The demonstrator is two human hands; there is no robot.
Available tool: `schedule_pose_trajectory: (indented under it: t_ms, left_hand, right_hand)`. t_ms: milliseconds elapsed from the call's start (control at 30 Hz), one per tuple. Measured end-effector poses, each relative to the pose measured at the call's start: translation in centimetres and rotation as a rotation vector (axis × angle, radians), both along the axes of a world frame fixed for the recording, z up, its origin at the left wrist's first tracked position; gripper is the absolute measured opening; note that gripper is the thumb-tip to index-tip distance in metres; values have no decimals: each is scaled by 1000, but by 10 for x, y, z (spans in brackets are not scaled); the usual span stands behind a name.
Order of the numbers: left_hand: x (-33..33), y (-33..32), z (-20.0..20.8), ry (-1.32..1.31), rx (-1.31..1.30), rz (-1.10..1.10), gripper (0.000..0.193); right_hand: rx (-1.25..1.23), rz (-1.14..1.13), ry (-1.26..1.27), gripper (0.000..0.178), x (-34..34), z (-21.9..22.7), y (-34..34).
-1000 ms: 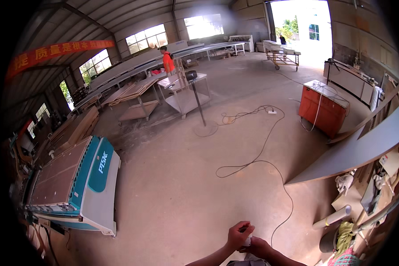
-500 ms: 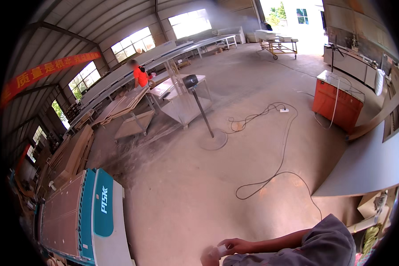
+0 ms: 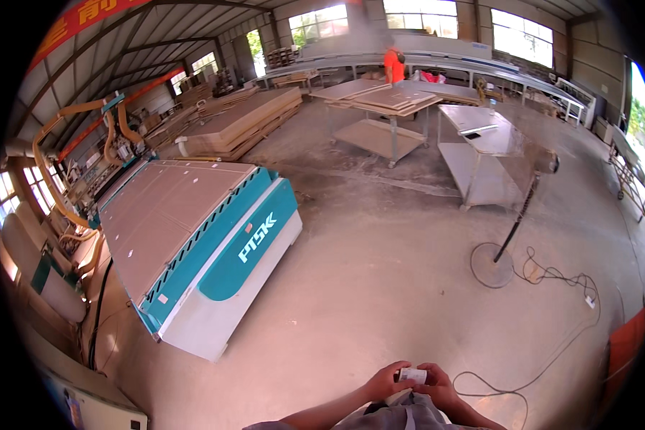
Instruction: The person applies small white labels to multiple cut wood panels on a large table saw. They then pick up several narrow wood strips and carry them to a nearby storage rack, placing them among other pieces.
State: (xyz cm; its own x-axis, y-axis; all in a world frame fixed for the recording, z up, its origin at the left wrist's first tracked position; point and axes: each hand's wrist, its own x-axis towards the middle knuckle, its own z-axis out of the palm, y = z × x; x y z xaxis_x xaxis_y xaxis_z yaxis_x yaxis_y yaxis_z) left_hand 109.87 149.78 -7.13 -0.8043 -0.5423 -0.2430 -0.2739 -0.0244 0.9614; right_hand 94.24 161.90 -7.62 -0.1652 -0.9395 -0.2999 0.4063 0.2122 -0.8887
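Two hands in view, left hand [image 3: 384,383] and right hand [image 3: 438,385], and one small white object [image 3: 413,375] between them, low in the view above the person's lap. Grip: both sets of fingers pinch it, one at each end; fingers cover part of it. Counted further: one teal-and-white machine [image 3: 226,265], one black pole stand [image 3: 517,220], one orange-shirted person [image 3: 394,67] far back, two nearer counters: a board counter [image 3: 380,140] carrying brown boards [image 3: 400,100] and a pale counter [image 3: 496,141] with one dark slab [image 3: 472,135]. Against half a second ago: view swung left, so machine and stand sit farther right in it; red cabinet [image 3: 626,351] now cut by the right rim; propped panel gone from view; left hand, blurred then, now clear, both forearms showing. Around: stack of boards [image 3: 247,123] behind the machine, power strip [image 3: 590,302] on the floor [image 3: 322,308]. In the way: dark cord [image 3: 505,392] looped on the floor beyond the right hand, stand rising between there and the pale counter.
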Motion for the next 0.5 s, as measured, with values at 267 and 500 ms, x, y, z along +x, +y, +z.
schedule_pose_trajectory:
  t_ms: [267, 500]
  left_hand:
    - [-49, -227, 47, -158, -175, 76, 54]
    - [-23, -431, 33, -217, -341, 584, 50]
  right_hand:
    - [18, 68, -156, 34, -62, -21, -251]
    - [-148, 359, 140, 33, -66, -1, -521]
